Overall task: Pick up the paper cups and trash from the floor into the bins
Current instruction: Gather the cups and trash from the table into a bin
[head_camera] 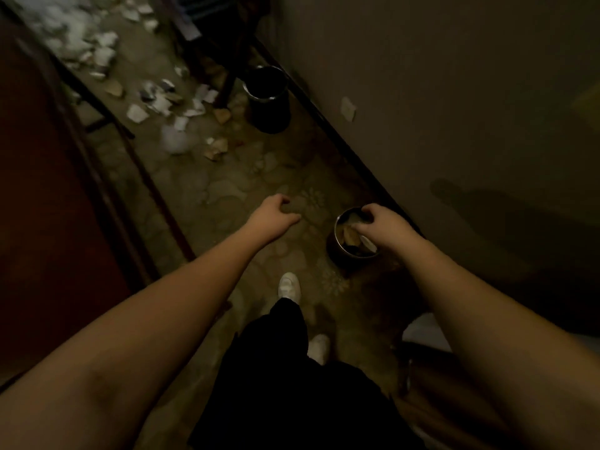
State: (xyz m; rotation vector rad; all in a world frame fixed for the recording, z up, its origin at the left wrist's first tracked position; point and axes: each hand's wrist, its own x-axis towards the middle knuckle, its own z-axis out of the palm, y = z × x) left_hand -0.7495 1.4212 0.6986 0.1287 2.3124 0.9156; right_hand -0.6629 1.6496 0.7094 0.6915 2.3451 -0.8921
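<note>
A dim, narrow strip of floor runs between a dark wooden furniture front on the left and a plain wall point(454, 76) on the right. The carpet point(227, 190) is olive-brown with a faint floral pattern. A person stands on it, seen from above, both bare forearms stretched forward, white shoes point(289, 285) and dark trousers below.

The left hand point(276, 211) hangs over bare carpet with fingers loosely curled, holding nothing that can be seen. The right hand point(378, 222) is above the near bin point(344, 251), a small round container with a metal rim standing by the wall; its fingers are bent downward over the opening, and whether they hold anything cannot be told. Crumpled brown and pale scraps already lie inside.

Farther along the wall stands a second, taller dark bin point(269, 99). Beyond it (toward the top left) scattered trash point(156, 99), white paper pieces and crushed cups, covers the carpet, well apart from both hands.
</note>
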